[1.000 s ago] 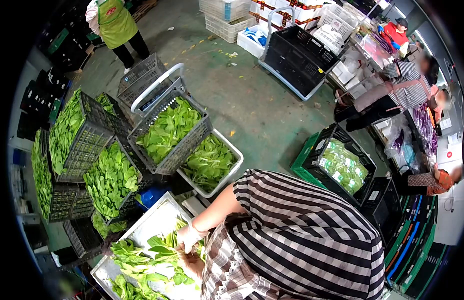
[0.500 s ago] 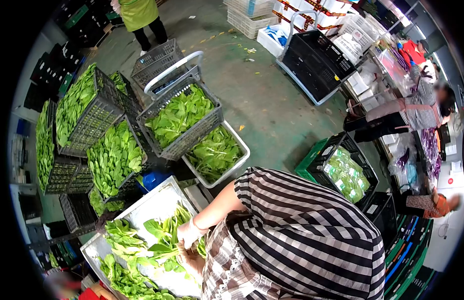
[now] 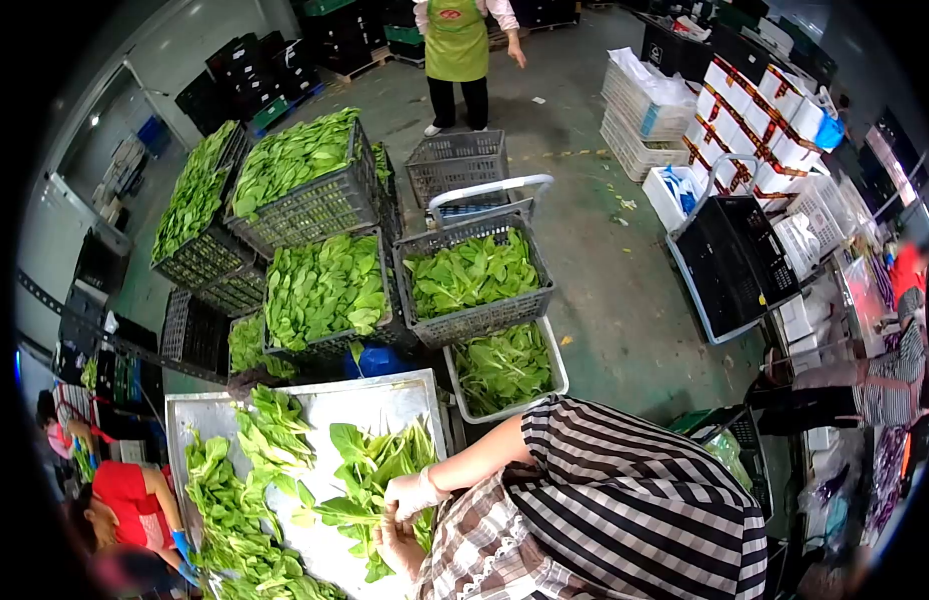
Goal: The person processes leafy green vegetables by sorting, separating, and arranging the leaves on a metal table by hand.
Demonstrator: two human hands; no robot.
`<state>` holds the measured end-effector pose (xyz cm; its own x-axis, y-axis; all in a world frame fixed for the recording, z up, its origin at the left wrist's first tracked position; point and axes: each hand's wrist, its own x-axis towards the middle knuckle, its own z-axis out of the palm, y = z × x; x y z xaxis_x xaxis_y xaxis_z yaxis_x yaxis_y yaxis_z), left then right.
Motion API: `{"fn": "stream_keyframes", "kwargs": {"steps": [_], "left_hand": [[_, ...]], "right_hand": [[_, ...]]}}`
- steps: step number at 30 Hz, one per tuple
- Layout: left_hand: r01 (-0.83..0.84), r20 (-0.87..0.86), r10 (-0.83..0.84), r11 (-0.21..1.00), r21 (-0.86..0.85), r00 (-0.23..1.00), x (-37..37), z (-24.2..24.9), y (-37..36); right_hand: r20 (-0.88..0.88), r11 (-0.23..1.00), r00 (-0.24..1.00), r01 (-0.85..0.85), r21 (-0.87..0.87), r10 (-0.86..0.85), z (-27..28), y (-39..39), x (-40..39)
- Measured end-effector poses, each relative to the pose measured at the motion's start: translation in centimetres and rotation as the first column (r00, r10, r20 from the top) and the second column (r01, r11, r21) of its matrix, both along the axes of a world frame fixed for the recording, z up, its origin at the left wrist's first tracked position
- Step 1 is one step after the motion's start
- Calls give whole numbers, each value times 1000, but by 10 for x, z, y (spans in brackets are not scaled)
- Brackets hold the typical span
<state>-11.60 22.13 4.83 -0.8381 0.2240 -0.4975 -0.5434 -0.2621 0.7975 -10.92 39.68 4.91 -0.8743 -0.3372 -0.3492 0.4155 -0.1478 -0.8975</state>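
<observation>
My gloved right hand [image 3: 415,495] is closed around the stems of a bunch of leafy greens [image 3: 370,470] above a metal tray table [image 3: 330,395]. Just below it, my left hand [image 3: 398,548] is closed at the lower stems of the same bunch, its fingertips partly hidden by leaves. More loose leafy greens lie in a heap along the tray's left side and upper middle.
Crates of greens [image 3: 325,290] stand stacked beyond the tray. A crate with a handle [image 3: 475,325] rests above a white tub [image 3: 560,365]. A person in a green apron [image 3: 457,40] stands at the back; another in red [image 3: 130,505] is across the tray.
My view has swung left, so the scene sits further right and more of the tray and the person in red show. Both hands stay at the bunch.
</observation>
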Motion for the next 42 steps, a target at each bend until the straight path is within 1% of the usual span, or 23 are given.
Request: {"fn": "stream_keyframes", "kwargs": {"steps": [3, 4, 5, 7, 8, 12, 17, 20, 21, 23, 25, 29, 32, 33, 34, 35, 36, 37, 38, 39, 40, 41, 42], "left_hand": [[-88, 11, 88, 996, -32, 996, 8, 15, -1], [-80, 18, 81, 995, -52, 997, 11, 17, 0], [-72, 20, 73, 995, -66, 997, 13, 18, -2], [-48, 25, 51, 995, -91, 998, 13, 19, -2], [-36, 29, 39, 994, -100, 999, 12, 19, -2], [34, 32, -31, 992, -120, 999, 4, 20, 12], [127, 35, -124, 989, -81, 992, -5, 20, 30], [169, 0, -169, 984, -63, 986, -17, 18, 37], [176, -21, -177, 983, -58, 984, -22, 15, 38], [185, -69, -193, 977, -110, 979, -36, 4, 35], [167, -106, -187, 971, -168, 977, -39, 2, 37], [206, -115, -222, 970, -132, 968, -48, 0, 26], [88, -123, -117, 972, -219, 985, -42, 1, 20], [86, -96, -104, 982, -171, 990, -41, 5, 20], [159, -166, -201, 959, -236, 965, -41, 5, 20], [174, -227, -252, 933, -316, 941, -43, 0, 13], [64, -92, -82, 980, -188, 992, -36, 26, 35], [61, -131, -79, 988, -140, 988, -38, 26, 33], [82, -137, -113, 973, -214, 984, -41, 33, 27], [11, -145, -38, 983, -185, 989, -42, 33, 26], [-5, -144, -16, 989, -147, 989, -42, 40, 21], [-22, -142, 6, 994, -110, 990, -42, 45, 18], [-83, -107, 73, 992, -97, 992, -38, 41, 14]], "right_hand": [[2, 999, 999, -35, -27, 35, -12, -18, -8], [-90, 983, 987, -123, 138, 136, -8, -16, -11], [-70, 981, 983, -163, 108, 171, -20, -25, -15], [-78, 977, 979, -179, 119, 189, 4, -16, -9], [-119, 956, 956, -248, 156, 267, 15, -6, -8], [-118, 989, 989, -74, 132, 90, 16, 3, 1], [-179, 978, 984, 42, 204, -5, -5, 14, -5], [-64, 991, 995, 82, 108, -75, -10, 21, -4], [-67, 985, 993, 104, 140, -96, -12, 22, -5], [-71, 969, 989, 142, 203, -130, -16, 22, -8], [-51, 976, 985, 173, 136, -167, -21, 22, -12], [-19, 980, 981, 194, 51, -193, -21, 21, -15], [-6, 979, 981, 195, 56, -195, -20, 16, -17], [22, 983, 983, 182, 25, -183, -18, 14, -19], [-123, 967, 979, 182, 180, -162, -16, 14, -20], [-23, 984, 985, 172, -52, -173, -32, 4, -27], [-175, 987, 975, 149, 53, -138, -28, 9, -27], [-331, 984, 941, 126, 129, -77, -27, 18, -30], [-319, 979, 943, 149, 142, -97, -19, 15, -33], [-252, 980, 964, 131, 150, -90, -18, 13, -37], [-269, 987, 957, 134, 89, -106, -32, 7, -42], [-83, 993, 990, 108, -50, -112, -23, 0, -41], [-48, 989, 995, 78, -124, -85, -23, -3, -40]]}}
